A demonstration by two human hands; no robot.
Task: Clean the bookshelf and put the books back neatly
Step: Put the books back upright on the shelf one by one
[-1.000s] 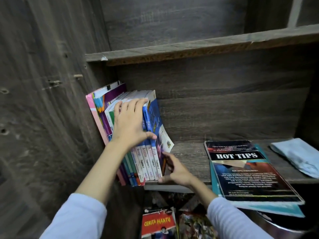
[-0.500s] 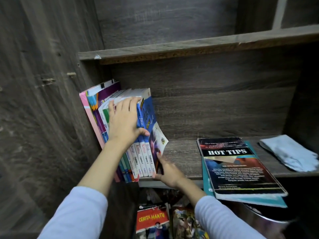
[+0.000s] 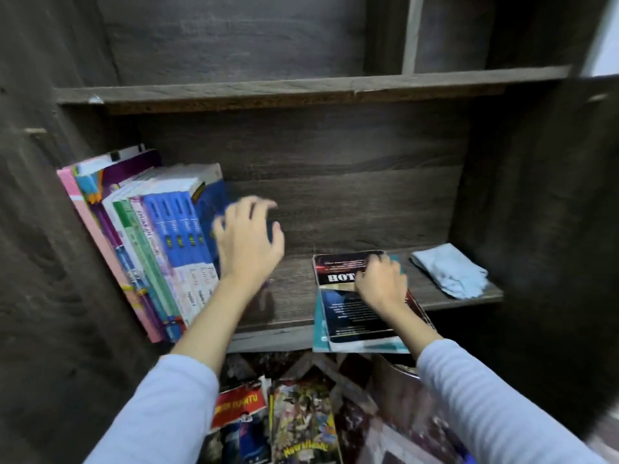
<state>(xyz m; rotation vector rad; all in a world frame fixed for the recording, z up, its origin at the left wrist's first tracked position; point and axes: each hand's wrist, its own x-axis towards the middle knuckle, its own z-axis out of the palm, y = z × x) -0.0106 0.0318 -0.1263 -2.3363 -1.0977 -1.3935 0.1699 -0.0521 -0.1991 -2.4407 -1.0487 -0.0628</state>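
Bk (image 3: 355, 318) gripped by R hand (image 3: 382, 284)

1. The bookshelf (image 3: 294, 296) is dark grey-brown with streaky wood grain.
2. At 9 o'clock the standing books (image 3: 160, 249) run pink, purple and green, then blue spines with white lower parts.
3. At 4 o'clock the black book (image 3: 355, 316) bears white lettering, and a teal book (image 3: 320, 329) shows at its edge.
4. At 3 o'clock the cloth (image 3: 449, 272) is pale blue.
5. The sleeves (image 3: 485, 396) are pale bluish white, finely striped.
6. At 6 o'clock a red cover (image 3: 239, 408) has yellow lettering, and the comic (image 3: 301, 426) beside it is many-coloured.
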